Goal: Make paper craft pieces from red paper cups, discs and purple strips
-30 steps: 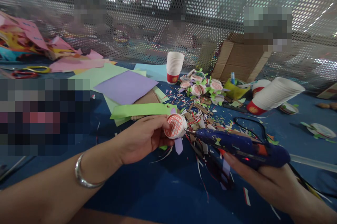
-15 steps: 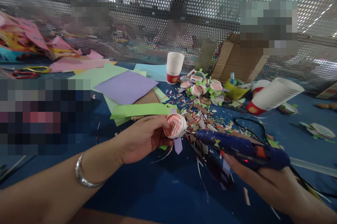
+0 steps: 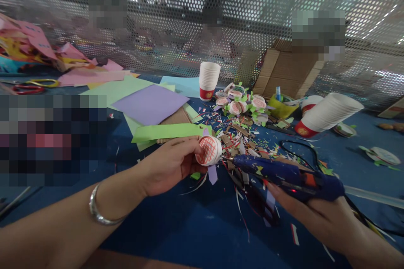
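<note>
Between the thumb and fingers of my left hand (image 3: 176, 161) is a small round paper turtle (image 3: 208, 151), its white disc marked with an orange grid. A purple paper strip (image 3: 213, 174) sticks out below it. My right hand (image 3: 328, 222) is wrapped round a dark blue hot glue gun (image 3: 284, 172) with a small red light lit. The metal nozzle points left and is at the turtle's right edge; whether they touch I cannot tell. A clear glue stick (image 3: 374, 196) extends from the gun's back end.
Paper scraps (image 3: 249, 142) litter the blue table around the nozzle. Several finished-looking paper turtles (image 3: 241, 102) lie in a pile behind. Stacked paper cups (image 3: 209, 81) stand at the back, and another cup stack (image 3: 330, 113) leans at right. Purple paper (image 3: 151, 102) and scissors (image 3: 34, 86) lie left.
The turtle has tilted slightly and shifted a little left in my left hand. The glue gun has moved slightly left with it, its nozzle staying at the turtle's edge.
</note>
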Demonstrator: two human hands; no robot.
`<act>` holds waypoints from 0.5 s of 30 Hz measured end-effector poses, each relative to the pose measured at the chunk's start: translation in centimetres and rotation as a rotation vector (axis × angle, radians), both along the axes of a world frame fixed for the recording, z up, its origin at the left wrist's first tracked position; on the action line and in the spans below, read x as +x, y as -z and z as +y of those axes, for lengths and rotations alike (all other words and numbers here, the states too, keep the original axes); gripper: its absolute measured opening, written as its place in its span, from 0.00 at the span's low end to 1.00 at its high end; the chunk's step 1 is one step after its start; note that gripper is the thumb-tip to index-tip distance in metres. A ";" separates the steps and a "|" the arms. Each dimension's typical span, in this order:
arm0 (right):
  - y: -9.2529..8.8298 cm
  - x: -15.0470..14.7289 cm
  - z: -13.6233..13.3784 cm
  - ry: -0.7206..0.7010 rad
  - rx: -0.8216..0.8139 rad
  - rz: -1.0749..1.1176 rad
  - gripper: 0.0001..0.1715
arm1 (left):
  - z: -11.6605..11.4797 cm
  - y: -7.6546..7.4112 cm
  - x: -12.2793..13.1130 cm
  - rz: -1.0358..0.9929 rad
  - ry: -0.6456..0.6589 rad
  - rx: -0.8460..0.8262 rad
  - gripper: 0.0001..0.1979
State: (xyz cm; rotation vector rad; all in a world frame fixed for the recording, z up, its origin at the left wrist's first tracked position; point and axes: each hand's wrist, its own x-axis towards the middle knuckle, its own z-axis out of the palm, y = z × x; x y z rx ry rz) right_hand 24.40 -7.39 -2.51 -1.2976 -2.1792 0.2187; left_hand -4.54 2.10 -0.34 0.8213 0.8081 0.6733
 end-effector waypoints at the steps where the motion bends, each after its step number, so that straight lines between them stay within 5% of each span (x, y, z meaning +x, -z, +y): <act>1: -0.2 -0.3 0.1 0.012 -0.019 0.013 0.12 | -0.1 0.0 0.0 -0.011 -0.005 0.033 0.07; 7: -1.9 -1.1 1.2 0.128 -0.230 0.142 0.16 | -0.3 -0.5 0.0 -0.043 -0.027 0.117 0.05; 12: -3.1 1.0 2.8 0.436 -0.539 0.347 0.30 | 0.5 -0.3 -0.8 -0.041 -0.067 0.134 0.11; 15: -3.5 2.6 3.9 0.531 -0.706 0.571 0.26 | 0.8 -0.1 -1.3 -0.080 -0.055 0.147 0.10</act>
